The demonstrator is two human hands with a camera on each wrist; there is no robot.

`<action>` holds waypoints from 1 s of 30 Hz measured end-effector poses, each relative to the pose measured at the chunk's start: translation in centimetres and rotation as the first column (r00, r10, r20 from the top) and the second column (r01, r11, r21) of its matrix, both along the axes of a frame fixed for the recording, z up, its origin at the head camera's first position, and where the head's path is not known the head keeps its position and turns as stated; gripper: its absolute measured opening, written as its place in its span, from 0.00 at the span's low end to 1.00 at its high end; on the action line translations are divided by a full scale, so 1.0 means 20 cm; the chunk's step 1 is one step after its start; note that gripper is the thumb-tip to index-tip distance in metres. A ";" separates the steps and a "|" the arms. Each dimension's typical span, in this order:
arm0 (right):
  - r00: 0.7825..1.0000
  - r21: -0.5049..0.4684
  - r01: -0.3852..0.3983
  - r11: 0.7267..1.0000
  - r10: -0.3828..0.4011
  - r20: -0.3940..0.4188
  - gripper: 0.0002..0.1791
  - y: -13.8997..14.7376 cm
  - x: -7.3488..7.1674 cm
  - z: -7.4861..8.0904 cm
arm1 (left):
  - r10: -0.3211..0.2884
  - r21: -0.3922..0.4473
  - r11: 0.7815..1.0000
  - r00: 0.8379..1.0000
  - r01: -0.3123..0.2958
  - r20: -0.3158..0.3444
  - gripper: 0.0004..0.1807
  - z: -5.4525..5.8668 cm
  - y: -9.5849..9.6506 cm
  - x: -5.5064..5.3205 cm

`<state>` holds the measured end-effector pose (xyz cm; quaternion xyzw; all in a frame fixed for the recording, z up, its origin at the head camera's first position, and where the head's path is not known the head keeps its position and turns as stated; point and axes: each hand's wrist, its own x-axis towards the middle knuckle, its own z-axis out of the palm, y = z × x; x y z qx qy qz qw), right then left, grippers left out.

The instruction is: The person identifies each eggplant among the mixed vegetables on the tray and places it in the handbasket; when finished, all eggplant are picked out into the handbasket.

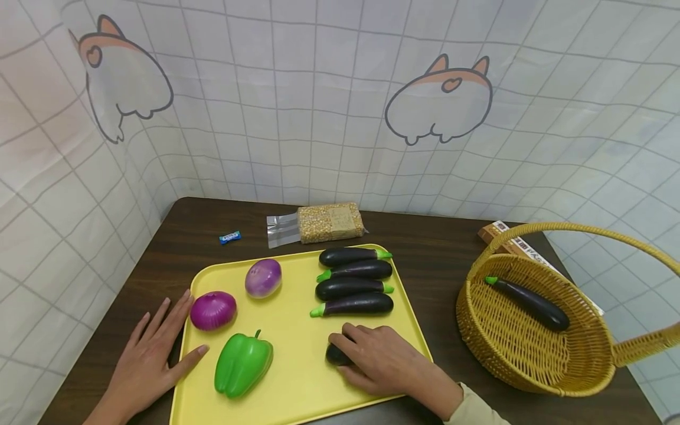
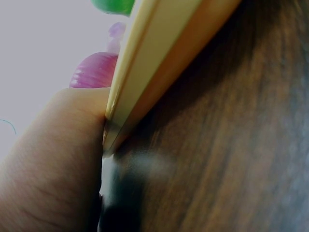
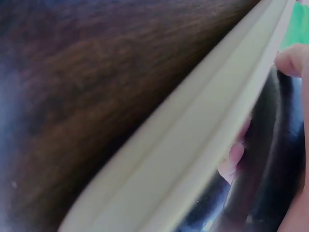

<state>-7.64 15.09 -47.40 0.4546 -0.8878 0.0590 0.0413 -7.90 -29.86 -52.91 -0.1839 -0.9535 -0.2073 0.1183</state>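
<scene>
My right hand [image 1: 379,360] grips a dark purple eggplant [image 1: 336,355] low over the right part of the yellow tray [image 1: 297,378]; most of it is hidden under the palm. In the right wrist view, fingers and thumb lie around that eggplant [image 3: 289,135] behind the tray's rim. My left hand [image 1: 151,348] rests at the tray's left edge, fingers spread and thumb across the rim. Beside its fingers lies a purple onion [image 1: 213,311], and near its thumb a green bell pepper [image 1: 243,364]. Several eggplants [image 1: 355,288] lie in a row above my right hand.
Another purple onion [image 1: 263,278] lies on the tray's upper left. On the right stands a wicker basket [image 1: 467,330] with a tall handle and one eggplant [image 1: 531,302] inside. Behind are a bag of grains [image 1: 324,224], a small blue packet [image 1: 230,237] and a long box [image 1: 517,242].
</scene>
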 end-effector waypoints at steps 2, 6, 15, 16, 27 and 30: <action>1.000 0.000 -0.002 1.000 0.002 0.016 0.21 0.00 0.00 0.00 | -0.001 0.001 1.000 1.000 0.001 -0.001 0.53 0.00 0.00 0.00; 0.999 -0.001 -0.005 1.000 0.005 0.037 0.22 0.00 0.01 0.00 | 0.002 -0.003 1.000 1.000 -0.002 -0.001 0.53 0.00 0.00 0.00; 0.999 0.000 0.002 1.000 -0.002 0.042 0.22 0.01 0.01 0.00 | 0.008 -0.009 1.000 1.000 -0.008 -0.002 0.53 -0.01 0.00 0.00; 0.999 0.000 0.002 1.000 -0.002 0.041 0.22 0.01 0.01 0.00 | 0.007 -0.009 1.000 1.000 -0.007 -0.003 0.53 -0.01 0.00 0.00; 1.000 -0.009 0.001 1.000 -0.001 0.017 0.21 0.03 0.01 0.02 | 0.004 -0.001 1.000 1.000 -0.004 -0.007 0.53 0.00 0.00 0.00; 1.000 -0.002 0.004 1.000 -0.004 0.008 0.22 0.03 0.01 0.03 | 0.007 -0.006 1.000 1.000 -0.007 -0.005 0.53 0.00 0.00 0.00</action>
